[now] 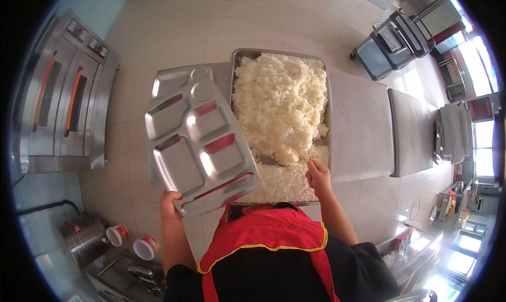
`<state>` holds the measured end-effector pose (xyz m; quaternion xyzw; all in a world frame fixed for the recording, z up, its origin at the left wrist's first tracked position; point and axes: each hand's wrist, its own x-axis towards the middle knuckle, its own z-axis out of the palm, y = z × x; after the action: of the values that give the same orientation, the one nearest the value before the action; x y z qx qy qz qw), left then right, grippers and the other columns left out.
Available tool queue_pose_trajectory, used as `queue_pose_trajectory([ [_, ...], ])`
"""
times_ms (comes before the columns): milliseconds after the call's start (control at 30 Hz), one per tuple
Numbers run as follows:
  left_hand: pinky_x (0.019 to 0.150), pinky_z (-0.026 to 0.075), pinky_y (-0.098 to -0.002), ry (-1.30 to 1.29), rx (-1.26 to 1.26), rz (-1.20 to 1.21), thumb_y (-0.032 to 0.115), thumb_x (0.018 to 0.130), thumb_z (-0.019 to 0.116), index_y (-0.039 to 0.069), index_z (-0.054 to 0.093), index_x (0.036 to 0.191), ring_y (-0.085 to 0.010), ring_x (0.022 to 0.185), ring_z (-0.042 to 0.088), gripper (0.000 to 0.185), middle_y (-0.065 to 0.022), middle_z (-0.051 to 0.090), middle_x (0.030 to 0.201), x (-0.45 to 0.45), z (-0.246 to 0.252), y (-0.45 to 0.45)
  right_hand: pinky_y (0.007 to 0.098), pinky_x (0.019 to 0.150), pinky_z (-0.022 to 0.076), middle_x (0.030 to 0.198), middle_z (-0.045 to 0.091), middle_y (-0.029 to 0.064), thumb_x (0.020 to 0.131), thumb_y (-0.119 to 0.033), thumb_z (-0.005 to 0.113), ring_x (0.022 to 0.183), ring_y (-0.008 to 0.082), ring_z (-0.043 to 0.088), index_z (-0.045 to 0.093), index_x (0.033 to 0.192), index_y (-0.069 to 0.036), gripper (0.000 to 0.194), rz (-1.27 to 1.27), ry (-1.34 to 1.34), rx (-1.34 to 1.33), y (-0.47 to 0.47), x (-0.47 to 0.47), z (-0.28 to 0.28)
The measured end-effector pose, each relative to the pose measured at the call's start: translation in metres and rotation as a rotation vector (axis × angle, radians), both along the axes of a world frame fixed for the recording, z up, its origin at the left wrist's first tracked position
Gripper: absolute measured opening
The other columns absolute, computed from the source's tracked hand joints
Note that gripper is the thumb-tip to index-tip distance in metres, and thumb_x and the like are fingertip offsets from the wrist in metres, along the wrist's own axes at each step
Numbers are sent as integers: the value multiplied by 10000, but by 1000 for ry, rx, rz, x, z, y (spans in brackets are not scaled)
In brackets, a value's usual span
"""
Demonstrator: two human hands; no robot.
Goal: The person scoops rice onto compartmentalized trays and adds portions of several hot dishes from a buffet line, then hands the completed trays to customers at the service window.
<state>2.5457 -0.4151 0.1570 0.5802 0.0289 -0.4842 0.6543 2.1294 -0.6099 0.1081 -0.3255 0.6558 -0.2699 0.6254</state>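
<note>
In front of me a deep metal pan point(331, 124) holds a heap of cooked white rice point(280, 100), with a lower, flatter layer at its near end. My right hand point(318, 178) grips the pale handle of a utensil point(304, 155), probably a rice paddle; its far end is buried in the rice. By its near left corner, my left hand point(172, 205) holds a compartmented stainless steel meal tray point(180, 165). The tray is tilted and overlaps the pan's left edge. Its compartments hold no food, and some reflect red. Another metal tray point(170, 82) shows partly behind its far end.
The pan rests on a grey metal table point(359, 124), which continues right to another table section point(413, 134). A steel oven point(65, 100) with orange handles stands at left. A wheeled bin or cart point(391, 45) is at far right. Two white buckets point(146, 248) stand at lower left.
</note>
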Motion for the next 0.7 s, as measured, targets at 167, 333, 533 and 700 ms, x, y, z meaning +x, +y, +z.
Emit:
queue_pose_trajectory([
  [167,687,516,-299,36,-9,-75,18,632,589,-12,629,931,-187,703,624,303,-72,632,776,-33,14,5,210,394,249,572,426,-62,989,-221,558,439,33,356,630,1250,-42,324,11,59,-77,15,-17,7],
  [333,834,542,-353,161,-117,-197,16,651,638,-52,588,1144,-239,895,670,500,-116,670,1010,-51,17,4,205,395,235,569,402,-80,996,-191,548,449,13,337,634,1240,-23,309,-19,9,-102,34,-24,44],
  [533,859,547,-367,324,-216,-335,-49,687,630,-43,578,1185,-256,957,669,501,-138,664,1093,-87,25,-17,187,432,275,616,458,-77,990,-152,556,502,2,389,633,1243,-14,299,-29,-28,-210,46,-22,105],
  [700,923,524,-387,394,-227,-511,-43,764,578,-11,514,1283,-266,1069,625,523,-141,610,1186,-136,45,-45,257,541,429,703,604,11,960,-96,581,613,57,524,627,1265,-33,315,249,299,-545,70,14,132],
])
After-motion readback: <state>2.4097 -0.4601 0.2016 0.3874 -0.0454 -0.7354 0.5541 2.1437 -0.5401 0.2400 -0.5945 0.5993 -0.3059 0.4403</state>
